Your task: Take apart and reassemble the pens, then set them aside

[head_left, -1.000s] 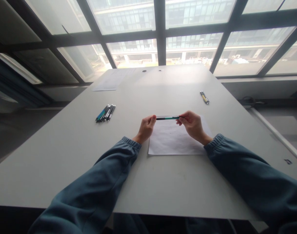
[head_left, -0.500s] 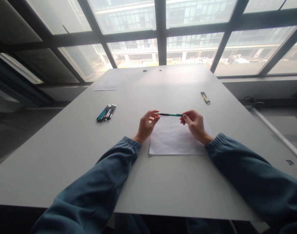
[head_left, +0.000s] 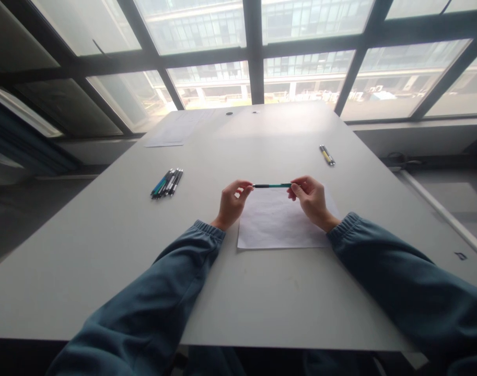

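Observation:
A thin green and black pen (head_left: 272, 185) is held level above a white sheet of paper (head_left: 279, 225) on the grey table (head_left: 144, 250). My right hand (head_left: 309, 198) pinches its right end. At the pen's left tip my left hand (head_left: 232, 201) has its fingers curled, thumb and forefinger touching the tip. Both arms wear blue-grey sleeves.
A bundle of several pens (head_left: 166, 183) lies to the left on the table. A small pair of pens (head_left: 327, 155) lies at the right rear. Another paper sheet (head_left: 171, 134) rests at the far left corner. Large windows stand behind the table.
My left hand let go of the pen's left end, opened briefly, then came back with its fingertips at the tip. The pen rose slightly in my right hand.

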A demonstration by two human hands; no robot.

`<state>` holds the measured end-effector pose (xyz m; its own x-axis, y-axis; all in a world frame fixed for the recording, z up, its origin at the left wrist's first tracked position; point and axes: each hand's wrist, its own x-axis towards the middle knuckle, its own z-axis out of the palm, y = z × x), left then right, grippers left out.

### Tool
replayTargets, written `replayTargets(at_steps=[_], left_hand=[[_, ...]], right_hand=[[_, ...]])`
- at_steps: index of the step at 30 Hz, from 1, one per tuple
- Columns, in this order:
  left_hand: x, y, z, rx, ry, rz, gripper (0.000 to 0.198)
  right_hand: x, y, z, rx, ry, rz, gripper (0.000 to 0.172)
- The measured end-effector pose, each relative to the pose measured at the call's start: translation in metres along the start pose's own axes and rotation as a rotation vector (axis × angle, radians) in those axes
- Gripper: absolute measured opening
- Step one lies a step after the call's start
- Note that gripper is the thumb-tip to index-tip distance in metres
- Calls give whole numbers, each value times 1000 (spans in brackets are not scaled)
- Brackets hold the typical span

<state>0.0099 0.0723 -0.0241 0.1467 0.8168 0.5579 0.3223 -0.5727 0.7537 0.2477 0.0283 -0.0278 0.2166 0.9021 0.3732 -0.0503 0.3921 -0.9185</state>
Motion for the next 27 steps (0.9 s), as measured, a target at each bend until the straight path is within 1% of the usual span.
replayTargets(at_steps=[6, 12, 17, 21, 23, 27], left_hand=[[0, 4, -1, 3, -38, 12, 32], [-1, 2, -2, 0, -69, 15, 38], [-1, 5, -2, 11, -80, 19, 44], [-2, 5, -2, 21, -103, 51, 47], [-2, 3, -2, -15, -97, 69, 47], [-1, 2, -2, -63, -37, 88, 45]], right_hand=[[0, -1, 0, 11, 2, -13, 22], [-1, -2, -1, -1, 0, -21, 20], [-3, -4, -1, -7, -4, -9, 21], [-2, -4, -1, -6, 5, -14, 22], [-1, -4, -1, -5, 15, -24, 22], [0, -2, -3, 7, 32, -33, 23]])
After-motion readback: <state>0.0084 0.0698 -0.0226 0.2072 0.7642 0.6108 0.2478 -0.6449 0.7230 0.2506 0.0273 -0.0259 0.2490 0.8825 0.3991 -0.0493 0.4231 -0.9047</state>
